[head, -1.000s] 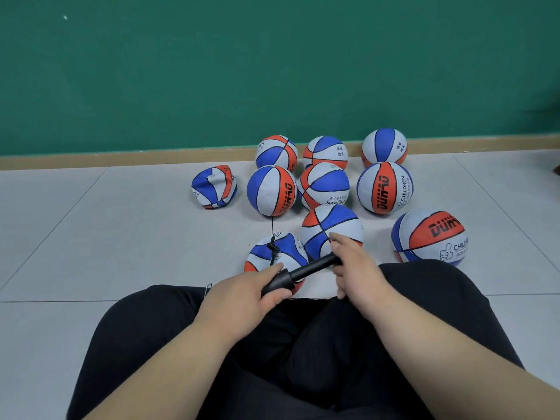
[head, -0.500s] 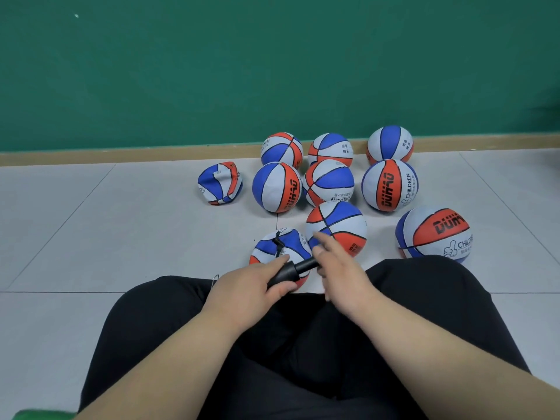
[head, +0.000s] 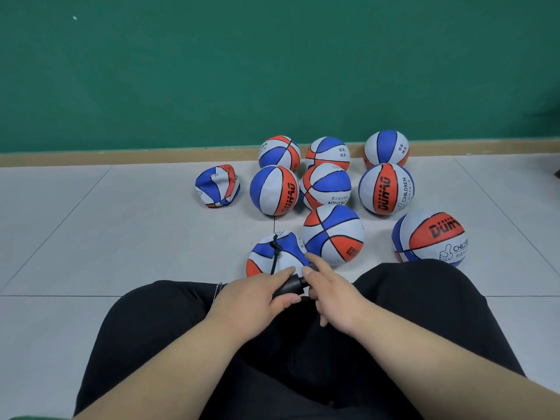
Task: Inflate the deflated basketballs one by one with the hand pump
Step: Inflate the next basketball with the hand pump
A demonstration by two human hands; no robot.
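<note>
A black hand pump (head: 290,285) lies between my hands above my lap. My left hand (head: 254,294) grips its barrel. My right hand (head: 328,294) holds the handle end, now pushed in close to the left hand. A thin black hose (head: 275,255) runs from the pump up to the valve of a partly soft red, white and blue basketball (head: 274,256) on the floor just in front of my knees. A crumpled flat basketball (head: 217,186) lies farther back on the left.
Several round basketballs (head: 332,234) stand in a cluster ahead and to the right, up to the green wall (head: 272,71) and its wooden skirting. My black-trousered legs (head: 272,353) fill the foreground. Grey floor tiles (head: 121,237) stretch to the left.
My right hand has pushed the pump handle in toward my left hand, so the visible shaft has shortened. The left hand has stayed on the barrel.
</note>
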